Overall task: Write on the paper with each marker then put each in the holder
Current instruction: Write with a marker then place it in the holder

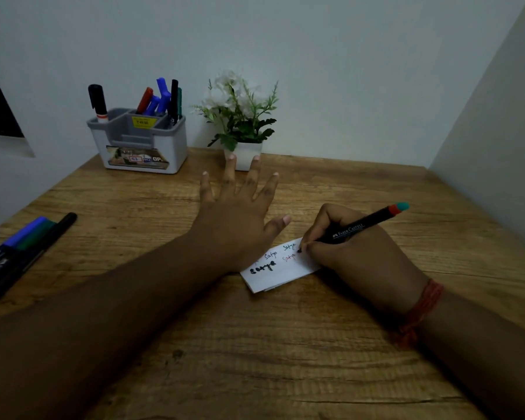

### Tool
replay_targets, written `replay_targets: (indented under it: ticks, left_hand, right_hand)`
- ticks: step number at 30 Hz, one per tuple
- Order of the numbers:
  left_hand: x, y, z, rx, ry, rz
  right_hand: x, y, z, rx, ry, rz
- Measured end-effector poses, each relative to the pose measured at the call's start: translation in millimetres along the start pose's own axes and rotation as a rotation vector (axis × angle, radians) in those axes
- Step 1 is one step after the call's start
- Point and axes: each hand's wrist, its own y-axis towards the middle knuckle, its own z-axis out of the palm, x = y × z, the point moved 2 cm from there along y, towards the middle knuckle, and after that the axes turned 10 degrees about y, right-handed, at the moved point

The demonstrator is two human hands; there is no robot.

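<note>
Writing is in hand: a black Faber-Castell marker (350,230) is gripped in the closed fingers of the right hand (355,253), its tip set on the far right part of the folded white paper (281,272), its long axis slanting up and away to the right, where a red band and a teal end are seen. The left hand (240,213) is spread open and flat, palm down, with its heel resting on the left edge of the paper to steady it; nothing is held in it. One paper is counted, lying at mid-bench between the two hands, and four written words can be made out on it, one bold black, the others thinner in green, red and a dark tone. The grey marker holder (140,140) stands at the far left of the wooden bench (285,344), against the wall, well apart from the writing hand and up-left of it; the left hand is judged the nearer of the two, though the marker is held in the right. About six markers are counted upright in the holder: one black in the left compartment, the rest (red, blue, black, green) crowded at the right. Three loose markers (28,241), blue, green and black, lie together near the left edge, their axes roughly parallel. A small potted plant (240,116) stands beside the holder.
</note>
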Motion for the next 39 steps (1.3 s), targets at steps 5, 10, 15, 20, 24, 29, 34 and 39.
replay_targets:
  ticks: [5,10,15,20,24,29,34,39]
  left_hand:
    - [-0.2,1.4,-3.1,-0.02,-0.014,0.017]
    - [2.9,2.5,-8.8,-0.018,-0.05,0.023]
    - [15.4,4.7,-10.5,-0.001,-0.09,-0.003]
    - [35.2,7.8,-9.5,0.13,-0.06,-0.044]
    - [43.5,7.9,-8.3,0.228,-0.148,0.013]
    - [44.3,13.2,-8.8,0.214,-0.21,0.069]
    - [39.9,15.9,-13.2,0.056,-0.285,0.087]
    - [33.9,10.1,-23.1,-0.046,-0.466,0.08]
  right_hand:
    - [4.7,-0.1,-13.0,-0.202,0.194,-0.151]
    - [10.7,3.9,-28.2,-0.349,0.322,-0.276]
    - [20.2,19.8,-43.7,-0.321,0.3,-0.319]
    - [20.2,43.1,-54.0,-0.187,0.164,-0.265]
    - [7.7,42.0,-54.6,-0.168,0.211,-0.27]
    - [2.7,37.0,-48.0,-0.063,0.171,-0.266]
    - [1.8,36.4,-45.4,-0.046,0.279,-0.227]
    - [-0.8,33.1,-42.3,0.033,0.325,-0.215]
